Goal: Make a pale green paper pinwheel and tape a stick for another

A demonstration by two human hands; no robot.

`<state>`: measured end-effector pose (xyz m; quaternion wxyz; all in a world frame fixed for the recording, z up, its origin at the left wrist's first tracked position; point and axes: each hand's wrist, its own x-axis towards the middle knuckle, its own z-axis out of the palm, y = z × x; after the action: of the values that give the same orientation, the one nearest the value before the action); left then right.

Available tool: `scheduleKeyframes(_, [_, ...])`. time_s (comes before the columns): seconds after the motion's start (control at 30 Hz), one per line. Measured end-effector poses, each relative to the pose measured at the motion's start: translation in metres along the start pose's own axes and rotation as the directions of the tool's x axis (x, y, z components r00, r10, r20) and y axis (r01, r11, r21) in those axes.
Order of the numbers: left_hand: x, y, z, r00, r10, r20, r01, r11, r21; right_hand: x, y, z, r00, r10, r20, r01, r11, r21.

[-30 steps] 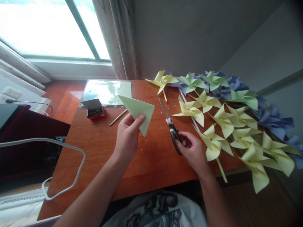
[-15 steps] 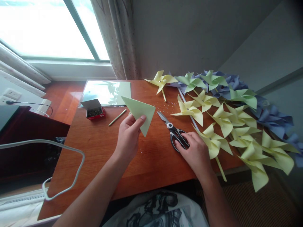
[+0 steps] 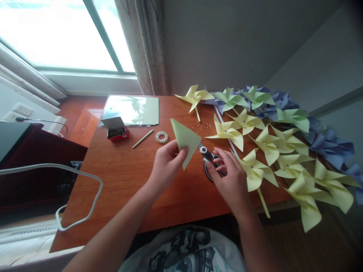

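Observation:
My left hand (image 3: 170, 161) pinches a pale green sheet of paper (image 3: 185, 138), folded into a triangle, between thumb and fingers above the table. Fingers apart and holding nothing, my right hand (image 3: 231, 175) hovers over the handles of the black-and-grey scissors (image 3: 208, 155). The scissors lie on the wood, their blades mostly hidden behind the paper. Beyond my left hand are a small roll of tape (image 3: 161, 137) and a short pale green stick (image 3: 142, 138).
Several yellow pinwheels (image 3: 253, 169) spread over the table's right side, with green ones (image 3: 293, 118) and blue ones (image 3: 330, 145) behind. At the back left are an open red box (image 3: 117, 133) of small dark pieces and a stack of glossy sheets (image 3: 130, 109). A white cable (image 3: 98, 196) hangs by the left edge.
My left hand has carried the folded paper right, towards the scissors, uncovering the tape roll. My right hand has lifted off the scissors' handles and its fingers have spread.

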<state>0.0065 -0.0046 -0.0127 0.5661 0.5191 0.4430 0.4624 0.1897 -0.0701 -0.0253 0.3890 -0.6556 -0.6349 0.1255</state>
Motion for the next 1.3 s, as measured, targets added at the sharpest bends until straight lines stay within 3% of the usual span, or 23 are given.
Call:
scheduleKeyframes(0.1, [-0.015, -0.002, 0.006, 0.995, 0.071, 0.069, -0.085, 0.966, 0.246, 0.004, -0.018, 0.009, 1.000, 0.019, 0.018, -0.021, 0.986, 0.167])
scheduleKeyframes(0.2, [-0.028, -0.009, 0.008, 0.975, 0.181, 0.132, -0.223, 0.846, 0.484, 0.004, -0.027, 0.017, 0.997, 0.038, 0.067, -0.054, 0.967, 0.249])
scheduleKeyframes(0.33, [-0.039, -0.016, 0.008, 0.962, 0.210, 0.173, -0.271, 0.773, 0.574, 0.001, -0.028, 0.019, 0.993, 0.074, 0.092, -0.095, 0.962, 0.255])
scheduleKeyframes(0.47, [-0.041, -0.015, 0.010, 0.969, 0.140, 0.204, -0.209, 0.903, 0.375, -0.002, -0.021, 0.014, 0.982, 0.092, 0.163, -0.148, 0.915, 0.375])
scheduleKeyframes(0.57, [-0.042, -0.014, 0.008, 0.973, 0.023, 0.228, -0.058, 0.987, 0.147, -0.003, -0.018, 0.010, 0.967, 0.101, 0.233, -0.208, 0.841, 0.500])
scheduleKeyframes(0.67, [-0.043, -0.015, 0.005, 0.975, -0.053, 0.217, 0.052, 0.999, 0.009, -0.004, -0.016, 0.008, 0.953, 0.120, 0.278, -0.269, 0.757, 0.596])
scheduleKeyframes(0.9, [-0.040, -0.013, 0.003, 0.975, -0.089, 0.203, 0.131, 0.971, -0.202, -0.001, -0.011, 0.010, 0.939, 0.166, 0.300, -0.335, 0.634, 0.697])
scheduleKeyframes(1.07, [-0.037, -0.018, 0.001, 0.981, -0.165, 0.098, 0.180, 0.970, -0.162, -0.001, -0.006, 0.012, 0.930, 0.202, 0.307, -0.367, 0.553, 0.748])
scheduleKeyframes(1.17, [-0.038, -0.023, 0.000, 0.991, -0.125, 0.056, 0.127, 0.991, -0.043, -0.003, -0.005, 0.013, 0.941, 0.215, 0.260, -0.337, 0.604, 0.722])
scheduleKeyframes(1.23, [-0.039, -0.025, 0.000, 0.998, -0.058, 0.039, 0.055, 0.996, 0.075, -0.003, -0.006, 0.011, 0.965, 0.184, 0.187, -0.262, 0.720, 0.643])
scheduleKeyframes(1.3, [-0.040, -0.027, 0.000, 1.000, -0.002, 0.020, -0.002, 0.982, 0.188, -0.001, -0.005, 0.008, 0.993, 0.090, 0.071, -0.113, 0.881, 0.459])
